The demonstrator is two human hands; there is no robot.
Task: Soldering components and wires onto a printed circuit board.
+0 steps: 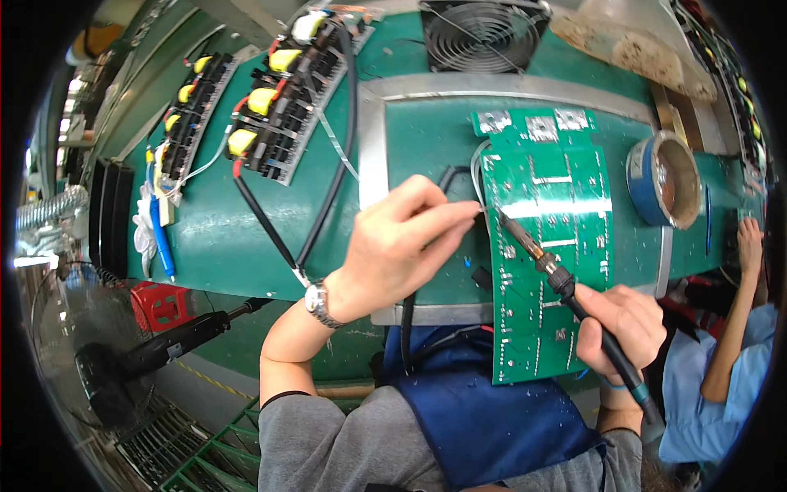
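A long green circuit board (553,271) lies solder side up before me, its near end reaching over the table edge above my blue apron. My right hand (625,328) is closed around the handle of a soldering iron (551,266). The iron's tip meets the board's left edge near the far end, or hovers just above it. Just left of that tip, my left hand (410,242) pinches a thin silvery wire (482,209), possibly solder; most of it is hidden by the fingers. A grey cable (478,160) curves along the board's upper left edge.
At back left stand assemblies with yellow-wrapped coils (283,61) and thick black cables (348,98). A fan (485,37) sits at the back. Right of the board is a blue-rimmed roll (656,180). A blue pen-like tool (160,238) lies left; another person's hand (749,242) is far right.
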